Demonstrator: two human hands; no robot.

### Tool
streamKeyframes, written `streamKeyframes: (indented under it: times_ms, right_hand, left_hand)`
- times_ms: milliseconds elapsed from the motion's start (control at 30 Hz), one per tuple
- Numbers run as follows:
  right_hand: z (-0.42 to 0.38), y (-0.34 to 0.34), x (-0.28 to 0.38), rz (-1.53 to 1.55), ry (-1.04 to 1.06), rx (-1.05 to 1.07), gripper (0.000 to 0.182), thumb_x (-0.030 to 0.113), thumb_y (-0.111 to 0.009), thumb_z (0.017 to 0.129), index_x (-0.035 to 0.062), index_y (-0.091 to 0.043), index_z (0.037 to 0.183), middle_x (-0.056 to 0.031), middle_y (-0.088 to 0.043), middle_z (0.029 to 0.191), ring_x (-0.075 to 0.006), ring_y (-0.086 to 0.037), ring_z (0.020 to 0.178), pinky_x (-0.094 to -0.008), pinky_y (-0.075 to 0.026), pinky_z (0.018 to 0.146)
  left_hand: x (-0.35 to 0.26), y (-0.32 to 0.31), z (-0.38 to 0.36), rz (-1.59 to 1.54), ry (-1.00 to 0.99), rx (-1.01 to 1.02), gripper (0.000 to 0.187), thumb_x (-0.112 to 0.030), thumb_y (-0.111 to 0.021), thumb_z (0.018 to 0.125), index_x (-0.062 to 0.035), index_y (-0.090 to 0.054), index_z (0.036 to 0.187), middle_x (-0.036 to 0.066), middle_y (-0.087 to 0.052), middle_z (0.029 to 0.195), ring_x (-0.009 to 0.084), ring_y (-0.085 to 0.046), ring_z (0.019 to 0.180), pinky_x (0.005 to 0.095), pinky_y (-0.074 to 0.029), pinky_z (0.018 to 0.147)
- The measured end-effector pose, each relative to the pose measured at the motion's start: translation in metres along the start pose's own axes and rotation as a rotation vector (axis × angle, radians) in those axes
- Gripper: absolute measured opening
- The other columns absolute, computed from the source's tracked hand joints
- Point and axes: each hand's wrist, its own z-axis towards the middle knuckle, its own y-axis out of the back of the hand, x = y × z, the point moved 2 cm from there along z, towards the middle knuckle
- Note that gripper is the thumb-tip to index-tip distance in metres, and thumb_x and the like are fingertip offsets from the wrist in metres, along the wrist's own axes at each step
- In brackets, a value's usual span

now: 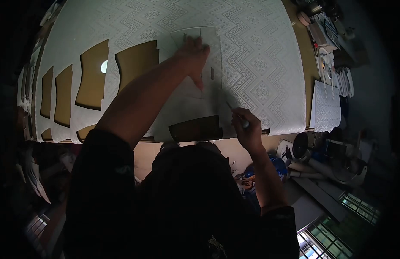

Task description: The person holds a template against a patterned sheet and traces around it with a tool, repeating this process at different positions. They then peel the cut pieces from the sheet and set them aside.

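Nearest, item one: the right hand (248, 129), closed around a thin pen-like tool (235, 113), a pencil or a blade, I cannot tell which. Its tip meets the white patterned sheet (260, 56) just beside the right edge of a pale template.

Item two: the template (195, 101), a flat, waisted card shape lying on the sheet, its lower end close to the table's near edge and its upper end under the other hand.

Item three: a brown opening (194, 128) in the sheet right at the near edge, below the template; the table (300, 47) shows through it.

Item four: the left hand (193, 56), arm stretched far across, palm down with fingers spread flat on the template's upper end. It grips nothing; it presses.

Item five: a row of similar brown cut-outs (94, 75) to the left, with narrow strips of sheet between them.

Item six: clutter at the table's far right, including loose patterned offcuts (326, 108); details too small to read.

Risks, as judged from here:
- The template is pinned at one end only. Sideways push from the tool could swing its free lower end, and the line would wander.
- The tool works close to the near edge; the sheet overhangs slightly there and may lift or buckle.
- The strips between openings look thin; a drag on the sheet could tear them.
- The long reach puts weight on the pressing hand; a slip would shift template and sheet together.
- If the tool is a blade, the left thumb sits along its line of travel.
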Motion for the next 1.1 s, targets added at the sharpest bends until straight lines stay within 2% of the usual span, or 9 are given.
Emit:
streamKeyframes:
  times_ms: [33, 167, 233, 633, 833, 900, 933, 1033, 1100]
  right_hand:
    - [0.002, -0.001, -0.003, 0.106, -0.068, -0.001, 0.016, 0.002, -0.076, 0.091, 0.0051, -0.073, 0.107, -0.0146, -0.074, 0.089, -0.0279, -0.075, 0.08, -0.0348, -0.057, 0.072]
    - [0.022, 0.01, 0.0, 0.001, -0.106, 0.126, 0.011, -0.001, -0.075, 0.093, 0.0011, -0.072, 0.104, -0.0128, -0.075, 0.092, -0.0208, -0.076, 0.083, -0.0326, -0.058, 0.076]
    - [0.037, 0.016, 0.007, -0.056, 0.042, 0.197, 0.016, 0.007, -0.081, 0.089, 0.0045, -0.071, 0.102, -0.0127, -0.077, 0.089, -0.0281, -0.077, 0.081, -0.0352, -0.058, 0.072]
    - [0.087, 0.023, 0.018, -0.107, 0.181, 0.504, 0.014, 0.006, -0.08, 0.089, 0.0056, -0.071, 0.1, -0.0114, -0.078, 0.093, -0.0302, -0.078, 0.085, -0.0376, -0.059, 0.074]
    - [0.093, 0.021, 0.017, -0.141, 0.222, 0.558, 0.013, 0.004, -0.078, 0.088, 0.0057, -0.071, 0.099, -0.0108, -0.078, 0.091, -0.0291, -0.078, 0.085, -0.0377, -0.06, 0.074]
    - [0.094, 0.018, 0.014, -0.141, 0.214, 0.56, 0.013, 0.005, -0.078, 0.088, 0.0059, -0.071, 0.099, -0.0106, -0.078, 0.09, -0.0287, -0.078, 0.085, -0.0379, -0.06, 0.073]
    - [0.094, 0.017, 0.013, -0.144, 0.206, 0.559, 0.012, 0.005, -0.078, 0.088, 0.006, -0.071, 0.098, -0.0104, -0.077, 0.089, -0.0282, -0.078, 0.084, -0.038, -0.06, 0.073]
    - [0.088, 0.013, 0.003, -0.058, 0.209, 0.509, 0.012, 0.006, -0.077, 0.088, 0.0066, -0.072, 0.098, -0.0113, -0.077, 0.09, -0.0285, -0.077, 0.084, -0.0384, -0.059, 0.072]
    - [0.082, -0.006, -0.001, -0.01, 0.216, 0.467, 0.012, 0.007, -0.078, 0.088, 0.0067, -0.072, 0.098, -0.0118, -0.077, 0.09, -0.0288, -0.077, 0.084, -0.039, -0.06, 0.072]
  left_hand:
    - [0.0, -0.001, 0.002, -0.006, 0.0, 0.004, 0.149, -0.061, -0.1, 0.044, 0.0009, -0.029, 0.159, 0.035, -0.02, 0.167, 0.0595, -0.021, 0.152, 0.0555, -0.028, 0.127]
    - [-0.002, 0.0, 0.001, 0.007, 0.011, 0.009, 0.148, -0.061, -0.1, 0.044, 0.0016, -0.03, 0.158, 0.036, -0.021, 0.167, 0.0594, -0.023, 0.152, 0.0547, -0.028, 0.127]
    - [-0.002, 0.001, 0.001, 0.016, 0.023, 0.011, 0.148, -0.06, -0.101, 0.043, 0.0015, -0.031, 0.158, 0.036, -0.021, 0.167, 0.059, -0.023, 0.152, 0.0544, -0.029, 0.127]
    - [-0.002, 0.003, -0.002, 0.007, 0.035, 0.015, 0.151, -0.06, -0.101, 0.043, -0.0029, -0.026, 0.161, 0.031, -0.019, 0.17, 0.0548, -0.02, 0.155, 0.0541, -0.031, 0.126]
    - [-0.001, 0.002, -0.003, -0.005, 0.039, 0.037, 0.153, -0.059, -0.101, 0.042, -0.0033, -0.025, 0.162, 0.031, -0.017, 0.171, 0.055, -0.018, 0.156, 0.0547, -0.029, 0.127]
    - [-0.001, 0.0, -0.004, -0.002, 0.012, -0.045, 0.149, -0.065, -0.1, 0.04, -0.002, -0.035, 0.158, 0.032, -0.026, 0.166, 0.0565, -0.028, 0.151, 0.0543, -0.032, 0.126]
    - [0.0, -0.001, -0.003, -0.001, 0.015, -0.04, 0.149, -0.065, -0.1, 0.04, -0.002, -0.035, 0.158, 0.032, -0.026, 0.166, 0.0565, -0.028, 0.151, 0.0543, -0.032, 0.126]
    - [-0.002, 0.001, -0.005, 0.0, 0.017, -0.041, 0.152, -0.066, -0.1, 0.039, -0.0026, -0.033, 0.16, 0.032, -0.025, 0.167, 0.0565, -0.027, 0.152, 0.0538, -0.03, 0.126]
    - [-0.007, 0.008, -0.004, 0.037, 0.047, 0.057, 0.153, -0.059, -0.101, 0.044, -0.0028, -0.023, 0.163, 0.032, -0.014, 0.171, 0.0572, -0.018, 0.155, 0.0547, -0.028, 0.128]
